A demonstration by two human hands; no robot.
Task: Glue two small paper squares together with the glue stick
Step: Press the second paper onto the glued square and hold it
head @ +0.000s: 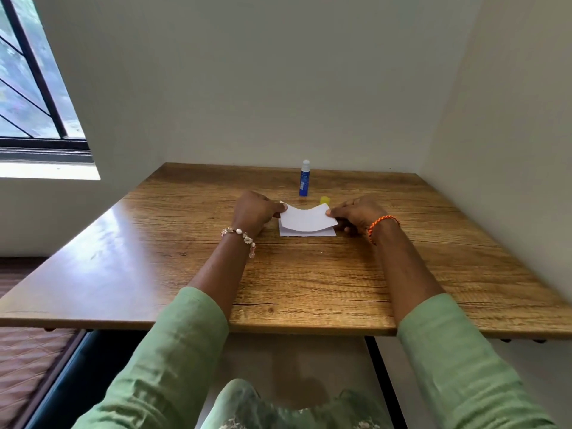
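Observation:
A white paper square (306, 218) sags in the air between my two hands. My left hand (257, 212) pinches its left edge and my right hand (356, 213) pinches its right edge. Directly under it a second white paper square (309, 233) lies flat on the wooden table (309, 280). Behind the papers a blue glue stick (305, 178) stands upright with its white glue tip exposed. Its yellow cap (325, 200) lies on the table just right of it, close to my right hand.
The table fits into a corner, with walls close behind and on the right. A window (28, 88) is at the far left. My green sleeves cross the table's near edge.

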